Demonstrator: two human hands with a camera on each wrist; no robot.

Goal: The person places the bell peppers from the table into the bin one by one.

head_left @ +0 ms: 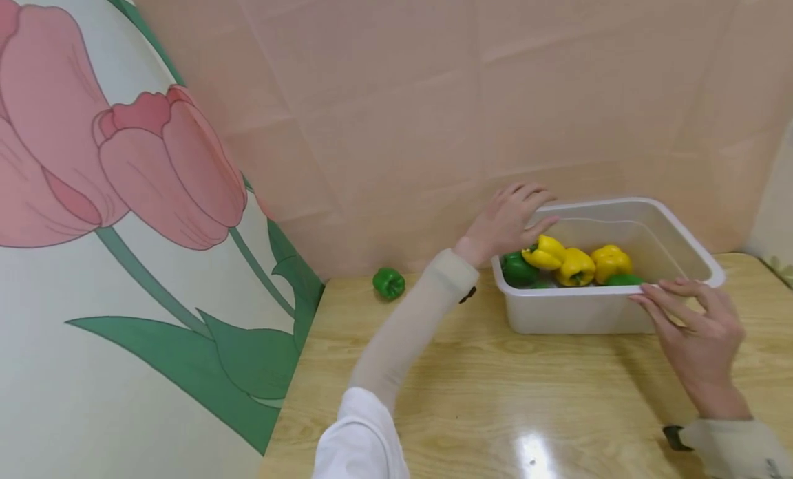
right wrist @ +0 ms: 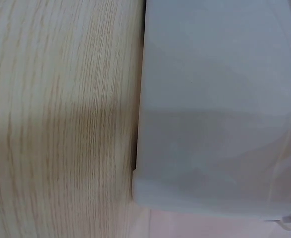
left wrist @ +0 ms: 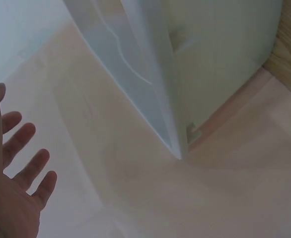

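Note:
A pale plastic bin (head_left: pixel 576 312) stands on the wooden table with several bell peppers inside. Above its left end is my left hand (head_left: pixel 508 221), fingers extended and spread, right over a yellow bell pepper (head_left: pixel 546 253). The left wrist view shows that hand (left wrist: pixel 24 183) holding nothing, beside the bin. My right hand (head_left: pixel 703 334) pinches the bin's front rim near the right corner. Two more yellow peppers, the middle one (head_left: pixel 575 268) and the right one (head_left: pixel 612 263), lie inside, with a green pepper (head_left: pixel 517 269) at left and another green pepper (head_left: pixel 623 280) partly behind the front rim.
A single green bell pepper (head_left: pixel 389 284) sits on the table (head_left: pixel 458 396) left of the bin, near the back edge. Behind the table hangs a pinkish cloth (head_left: pixel 396 121). On the left rises a wall panel (head_left: pixel 155 369) painted with tulips.

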